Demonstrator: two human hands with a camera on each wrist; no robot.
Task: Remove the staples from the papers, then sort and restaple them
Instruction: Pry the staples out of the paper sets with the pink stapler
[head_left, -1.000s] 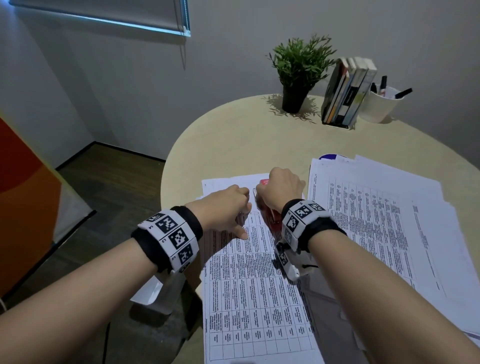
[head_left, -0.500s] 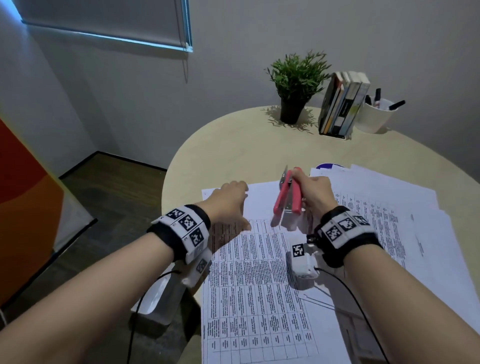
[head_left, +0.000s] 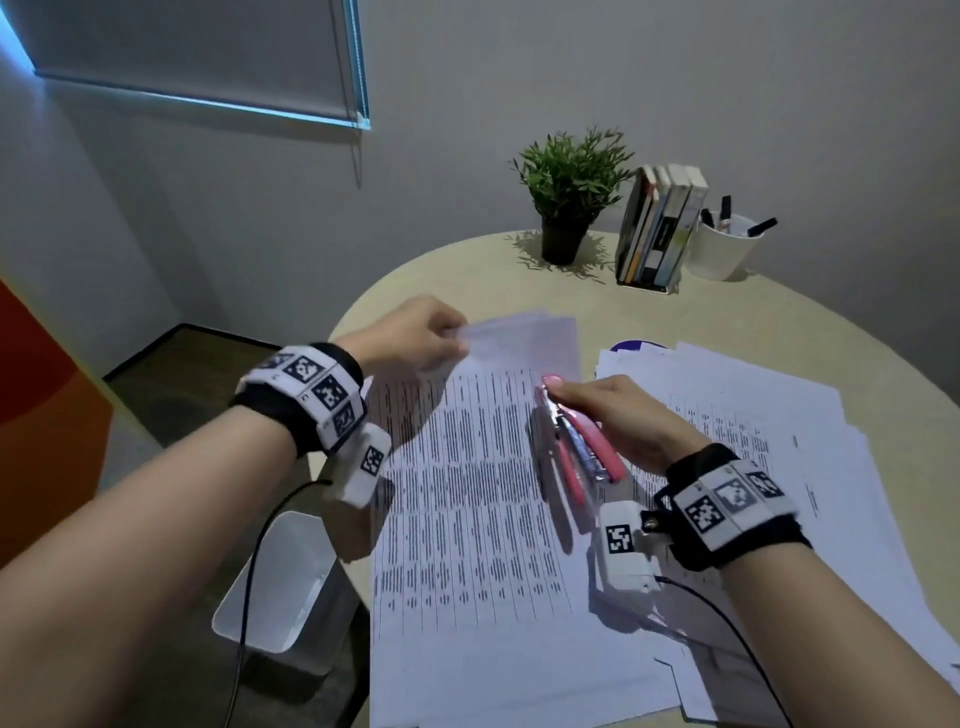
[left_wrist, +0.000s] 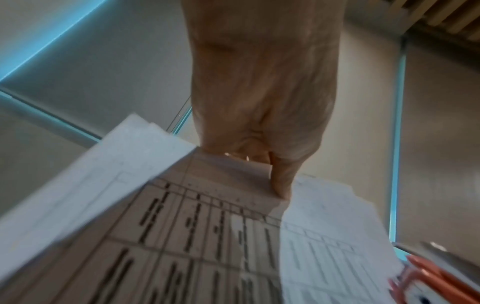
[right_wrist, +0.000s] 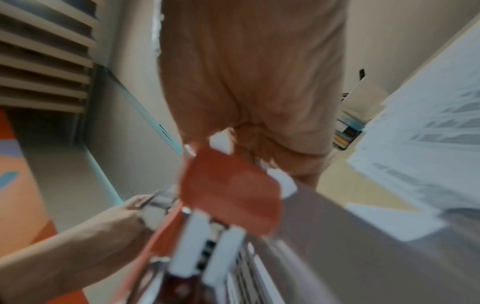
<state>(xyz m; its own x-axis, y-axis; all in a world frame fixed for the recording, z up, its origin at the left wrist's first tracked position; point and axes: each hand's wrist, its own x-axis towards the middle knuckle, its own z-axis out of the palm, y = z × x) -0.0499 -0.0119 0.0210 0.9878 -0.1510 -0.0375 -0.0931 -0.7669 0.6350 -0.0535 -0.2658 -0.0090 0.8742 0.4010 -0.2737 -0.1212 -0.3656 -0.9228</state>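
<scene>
Left hand (head_left: 410, 332) pinches sheet (head_left: 524, 338) corner (lifted); right hand (head_left: 623, 415) grips stapler (head_left: 582, 452).

- Two hands: left hand (head_left: 410, 335) upper centre, right hand (head_left: 618, 415) mid-frame.
- One pink stapler (head_left: 576, 447), centre.
- Two paper spreads: printed sheets (head_left: 467, 519) centre, loose pile (head_left: 779, 467) at right; sheet count unclear.
- One plant (head_left: 569, 192), top centre.
- One row of books (head_left: 660, 228), about five.
- One white cup (head_left: 724, 249), roughly three pens.
- One white bin (head_left: 280, 587), lower left.
</scene>
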